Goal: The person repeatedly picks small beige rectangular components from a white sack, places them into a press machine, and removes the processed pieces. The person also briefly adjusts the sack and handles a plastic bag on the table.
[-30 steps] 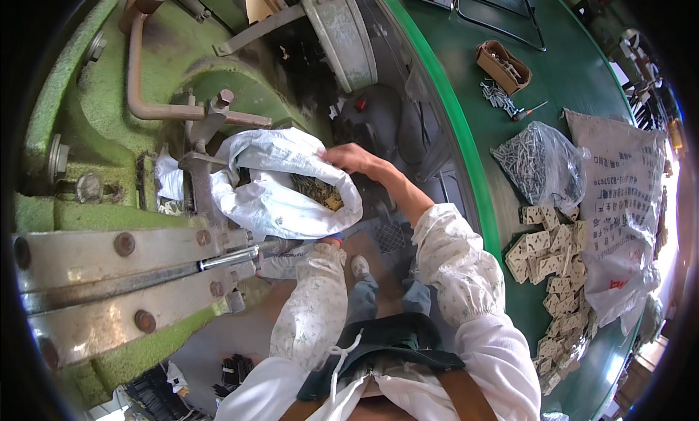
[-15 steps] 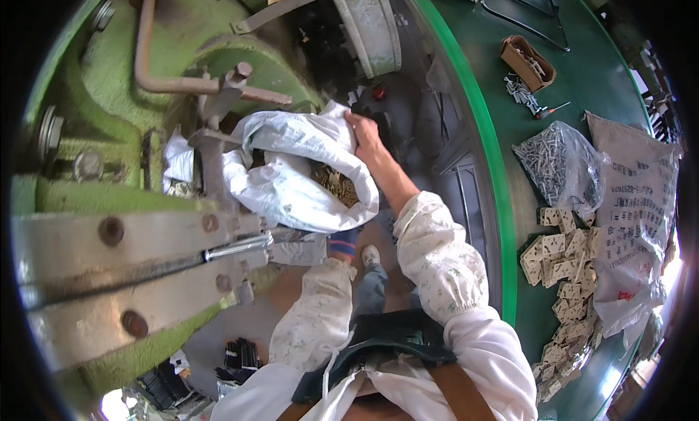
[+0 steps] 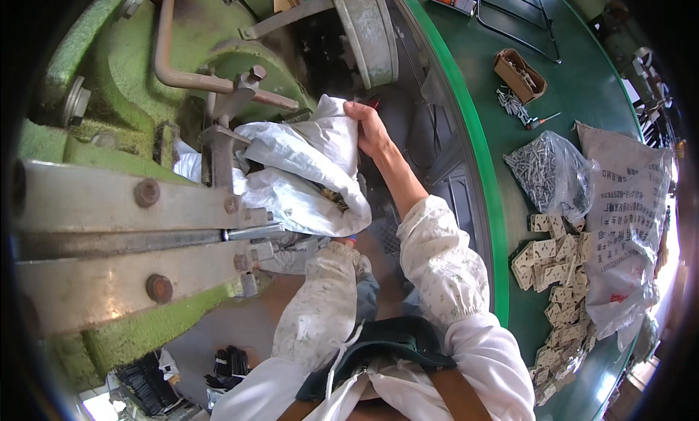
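Gripping the white sack's (image 3: 306, 170) rim, right hand (image 3: 370, 126) outstretched.

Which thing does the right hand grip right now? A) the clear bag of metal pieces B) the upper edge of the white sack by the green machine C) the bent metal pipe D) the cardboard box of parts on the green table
B: the right hand closes on the top edge of the white sack, which lies against the green machine.

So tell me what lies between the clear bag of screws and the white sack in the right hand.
In the head view, the curved green table edge and the person's right forearm lie between the clear bag of screws and the white sack.
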`<act>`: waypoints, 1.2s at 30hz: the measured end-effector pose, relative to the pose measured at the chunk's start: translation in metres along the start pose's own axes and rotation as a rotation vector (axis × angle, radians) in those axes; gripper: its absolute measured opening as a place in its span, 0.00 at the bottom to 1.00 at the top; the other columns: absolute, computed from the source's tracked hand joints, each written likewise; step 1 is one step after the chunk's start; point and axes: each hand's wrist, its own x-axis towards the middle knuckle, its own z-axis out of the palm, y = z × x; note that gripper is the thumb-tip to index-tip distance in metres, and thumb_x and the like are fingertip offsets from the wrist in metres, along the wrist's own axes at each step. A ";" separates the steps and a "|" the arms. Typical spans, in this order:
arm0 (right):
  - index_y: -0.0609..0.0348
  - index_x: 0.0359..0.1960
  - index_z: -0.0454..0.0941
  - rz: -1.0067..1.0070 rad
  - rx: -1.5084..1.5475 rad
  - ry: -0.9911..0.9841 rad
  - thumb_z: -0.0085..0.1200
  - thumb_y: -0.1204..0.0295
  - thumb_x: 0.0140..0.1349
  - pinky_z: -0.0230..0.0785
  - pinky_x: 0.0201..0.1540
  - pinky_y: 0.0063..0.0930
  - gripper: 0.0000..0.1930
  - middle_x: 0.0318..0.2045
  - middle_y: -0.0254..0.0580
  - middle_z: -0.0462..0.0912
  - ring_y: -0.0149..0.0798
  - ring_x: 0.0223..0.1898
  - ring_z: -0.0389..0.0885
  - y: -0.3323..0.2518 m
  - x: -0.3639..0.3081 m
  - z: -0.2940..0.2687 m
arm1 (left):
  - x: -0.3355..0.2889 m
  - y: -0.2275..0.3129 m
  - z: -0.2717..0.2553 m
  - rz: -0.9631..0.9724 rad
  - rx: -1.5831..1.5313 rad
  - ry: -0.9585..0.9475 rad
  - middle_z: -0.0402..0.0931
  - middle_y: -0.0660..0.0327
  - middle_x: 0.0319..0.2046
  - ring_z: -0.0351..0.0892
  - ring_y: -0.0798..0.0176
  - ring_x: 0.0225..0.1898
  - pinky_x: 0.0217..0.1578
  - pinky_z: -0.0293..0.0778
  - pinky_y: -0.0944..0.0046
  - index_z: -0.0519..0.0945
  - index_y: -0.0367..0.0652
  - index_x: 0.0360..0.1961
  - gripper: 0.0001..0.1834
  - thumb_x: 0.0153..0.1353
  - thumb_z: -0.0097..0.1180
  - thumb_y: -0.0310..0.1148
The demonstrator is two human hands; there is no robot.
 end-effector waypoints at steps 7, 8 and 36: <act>0.59 0.27 0.73 -0.157 -0.053 -0.204 0.49 0.70 0.62 0.70 0.37 0.22 0.08 0.26 0.32 0.78 0.27 0.29 0.76 -0.011 -0.001 0.036 | 0.005 0.011 0.002 0.001 0.009 0.002 0.63 0.54 0.59 0.57 0.48 0.62 0.60 0.48 0.34 0.67 0.49 0.58 0.33 0.53 0.49 0.53; 0.59 0.26 0.73 -0.159 -0.045 -0.169 0.50 0.70 0.62 0.70 0.35 0.21 0.08 0.25 0.32 0.77 0.26 0.27 0.75 -0.011 0.003 0.041 | 0.002 0.008 0.001 -0.006 0.005 0.006 0.63 0.54 0.59 0.57 0.48 0.62 0.60 0.48 0.34 0.67 0.49 0.58 0.33 0.53 0.49 0.53; 0.60 0.53 0.73 -0.180 -1.269 -0.085 0.63 0.48 0.46 0.64 0.55 0.38 0.36 0.55 0.61 0.68 0.51 0.54 0.72 0.018 -0.078 -0.002 | 0.018 0.007 0.012 0.044 -0.070 -0.049 0.63 0.52 0.59 0.57 0.45 0.62 0.62 0.47 0.35 0.66 0.47 0.59 0.35 0.52 0.50 0.53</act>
